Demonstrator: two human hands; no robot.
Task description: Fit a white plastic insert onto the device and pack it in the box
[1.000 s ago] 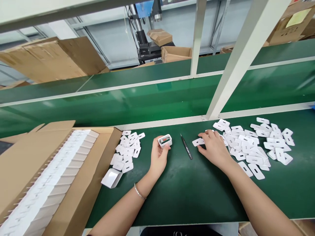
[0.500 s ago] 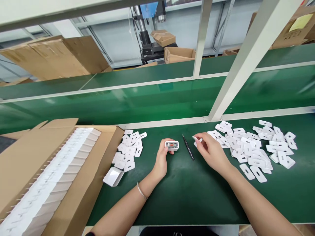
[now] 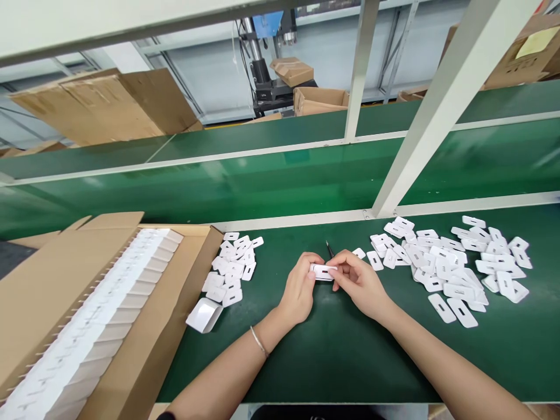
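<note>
1. My left hand point(image 3: 300, 289) has thumb and fingers closed on the left end of a white case point(image 3: 322, 279), with a slotted plate point(image 3: 324, 270) at its face.
2. My right hand point(image 3: 363, 283) pinches the right end of the plate between thumb and fingers; I cannot tell whether the plate is fully seated.
3. I hold the case above the green workbench point(image 3: 341, 361), between its near and far edges, closer in view to the far one.
4. Dark tweezers point(image 3: 329, 249) point toward the far edge, partly hidden by my right hand.
5. Loose slotted plates point(image 3: 459, 290) lie heaped to my right, reaching close to the far edge.
6. A smaller plate pile point(image 3: 234, 267) lies beside the right wall of a cardboard box point(image 3: 175, 303); a white sleeve point(image 3: 204, 315) sits just nearer the near edge.
</note>
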